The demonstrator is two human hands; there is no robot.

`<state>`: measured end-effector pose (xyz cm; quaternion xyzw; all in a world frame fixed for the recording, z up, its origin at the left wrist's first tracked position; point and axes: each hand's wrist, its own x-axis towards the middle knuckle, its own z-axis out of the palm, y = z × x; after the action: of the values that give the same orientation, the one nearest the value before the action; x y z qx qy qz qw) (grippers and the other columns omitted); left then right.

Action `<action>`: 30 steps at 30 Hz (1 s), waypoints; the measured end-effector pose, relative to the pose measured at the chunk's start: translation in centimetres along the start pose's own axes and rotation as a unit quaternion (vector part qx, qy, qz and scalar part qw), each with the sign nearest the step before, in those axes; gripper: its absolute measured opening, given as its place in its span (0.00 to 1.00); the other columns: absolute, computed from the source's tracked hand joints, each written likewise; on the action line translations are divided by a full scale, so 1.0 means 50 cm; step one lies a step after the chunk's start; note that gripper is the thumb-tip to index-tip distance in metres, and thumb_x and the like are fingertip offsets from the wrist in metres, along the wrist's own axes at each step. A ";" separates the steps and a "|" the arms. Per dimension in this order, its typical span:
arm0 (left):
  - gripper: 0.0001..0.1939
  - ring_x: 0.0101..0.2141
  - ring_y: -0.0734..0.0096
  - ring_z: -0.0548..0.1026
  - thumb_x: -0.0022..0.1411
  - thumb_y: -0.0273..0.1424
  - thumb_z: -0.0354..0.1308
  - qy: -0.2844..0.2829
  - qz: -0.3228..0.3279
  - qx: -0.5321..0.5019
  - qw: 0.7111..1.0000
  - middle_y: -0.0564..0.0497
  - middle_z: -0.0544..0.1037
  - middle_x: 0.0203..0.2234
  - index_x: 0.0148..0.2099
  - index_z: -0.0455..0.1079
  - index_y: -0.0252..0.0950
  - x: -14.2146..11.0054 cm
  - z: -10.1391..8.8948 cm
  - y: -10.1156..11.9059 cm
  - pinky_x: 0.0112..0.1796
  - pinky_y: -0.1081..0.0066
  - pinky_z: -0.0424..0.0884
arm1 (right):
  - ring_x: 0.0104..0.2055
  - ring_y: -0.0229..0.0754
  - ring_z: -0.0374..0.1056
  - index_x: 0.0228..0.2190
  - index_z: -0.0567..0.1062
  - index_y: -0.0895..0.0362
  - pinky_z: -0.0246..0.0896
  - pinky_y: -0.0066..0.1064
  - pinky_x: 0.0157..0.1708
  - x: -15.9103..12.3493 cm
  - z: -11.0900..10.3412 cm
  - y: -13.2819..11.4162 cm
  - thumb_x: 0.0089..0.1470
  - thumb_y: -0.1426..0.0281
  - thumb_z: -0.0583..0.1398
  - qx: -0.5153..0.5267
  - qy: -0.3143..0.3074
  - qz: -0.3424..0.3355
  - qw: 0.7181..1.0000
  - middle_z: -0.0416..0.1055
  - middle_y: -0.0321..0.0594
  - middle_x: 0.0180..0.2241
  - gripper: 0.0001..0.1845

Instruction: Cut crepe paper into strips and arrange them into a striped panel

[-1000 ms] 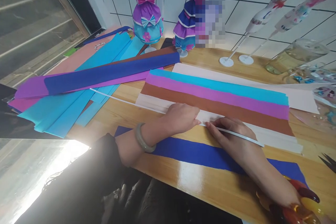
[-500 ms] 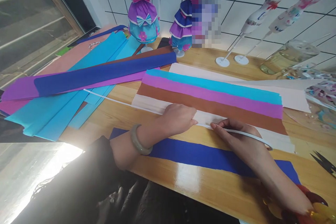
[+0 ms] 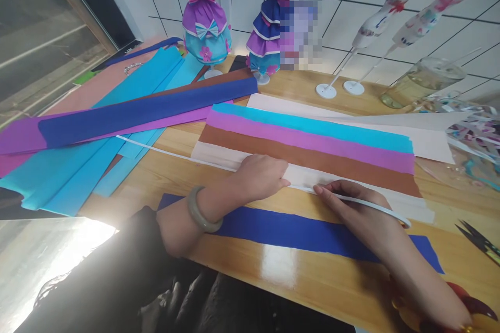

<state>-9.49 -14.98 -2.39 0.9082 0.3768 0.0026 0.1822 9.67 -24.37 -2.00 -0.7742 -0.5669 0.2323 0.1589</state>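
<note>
A narrow white strip [image 3: 172,153], which looks like tape or ribbon, runs along the near edge of a white paper band [image 3: 304,175]. My left hand [image 3: 262,177] is closed, its fingers curled down on the strip at that edge. Just right of it, my right hand [image 3: 357,205] pinches the same strip between thumb and fingers; the loose end curves over this hand. Beyond the white band lie brown [image 3: 312,162], purple [image 3: 312,140] and turquoise [image 3: 312,125] bands, overlapping in steps. A blue paper band [image 3: 289,226] lies nearer, partly under both forearms.
Folded turquoise paper [image 3: 133,83] and a long blue piece [image 3: 156,107] spread over the left side. Two decorated figures [image 3: 205,31] stand at the back. Black scissors [image 3: 478,242] lie at the right edge. A glass jar [image 3: 424,83] stands back right.
The whole view has shifted slightly, so most things sit a little further left. Both hands keep nearly the same place on the white strip.
</note>
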 end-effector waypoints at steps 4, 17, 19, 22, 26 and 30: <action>0.11 0.32 0.65 0.73 0.56 0.41 0.50 0.000 -0.006 -0.004 1.000 0.52 0.76 0.31 0.34 0.66 0.39 0.000 0.000 0.000 0.29 0.70 0.62 | 0.29 0.44 0.67 0.26 0.73 0.52 0.58 0.32 0.28 0.004 0.007 0.006 0.47 0.52 0.56 -0.009 0.002 -0.009 1.000 0.74 0.37 0.28 0.16; 0.11 0.34 0.66 0.73 0.57 0.40 0.51 -0.006 0.002 -0.018 1.000 0.52 0.76 0.32 0.35 0.66 0.39 0.001 0.003 -0.003 0.32 0.70 0.63 | 0.27 0.40 0.65 0.22 0.71 0.53 0.56 0.30 0.27 -0.003 0.017 -0.008 0.49 0.57 0.57 -0.034 0.039 -0.029 0.998 0.71 0.35 0.25 0.13; 0.10 0.34 0.66 0.73 0.57 0.40 0.51 -0.003 0.004 -0.017 1.000 0.52 0.76 0.31 0.34 0.66 0.39 0.002 0.003 -0.003 0.31 0.70 0.63 | 0.27 0.41 0.65 0.22 0.71 0.53 0.56 0.31 0.28 -0.002 0.018 -0.009 0.49 0.57 0.56 -0.039 0.043 -0.031 0.998 0.71 0.35 0.25 0.13; 0.10 0.33 0.65 0.73 0.57 0.40 0.51 0.002 0.006 -0.009 1.000 0.52 0.76 0.30 0.33 0.65 0.39 0.002 0.004 -0.004 0.30 0.70 0.62 | 0.27 0.40 0.65 0.22 0.71 0.53 0.56 0.30 0.27 0.000 0.019 -0.007 0.49 0.58 0.57 -0.046 0.049 -0.040 0.997 0.71 0.35 0.25 0.13; 0.11 0.33 0.65 0.73 0.57 0.40 0.51 0.002 0.007 -0.008 1.000 0.53 0.76 0.30 0.33 0.65 0.39 0.004 0.007 -0.006 0.30 0.70 0.62 | 0.27 0.40 0.65 0.21 0.71 0.53 0.55 0.30 0.27 0.001 0.022 -0.003 0.49 0.59 0.57 -0.056 0.048 -0.041 0.996 0.71 0.35 0.24 0.13; 0.11 0.33 0.66 0.73 0.57 0.40 0.50 0.002 0.009 -0.005 1.000 0.53 0.76 0.30 0.33 0.65 0.39 0.003 0.008 -0.006 0.30 0.70 0.62 | 0.30 0.42 0.66 0.22 0.71 0.53 0.57 0.31 0.29 0.001 0.023 -0.002 0.49 0.58 0.57 -0.049 0.047 -0.040 0.997 0.72 0.36 0.27 0.12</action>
<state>-9.51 -14.80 -2.86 0.9106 0.3690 0.0076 0.1858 8.97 -24.34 -2.93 -0.7681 -0.5998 0.1611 0.1558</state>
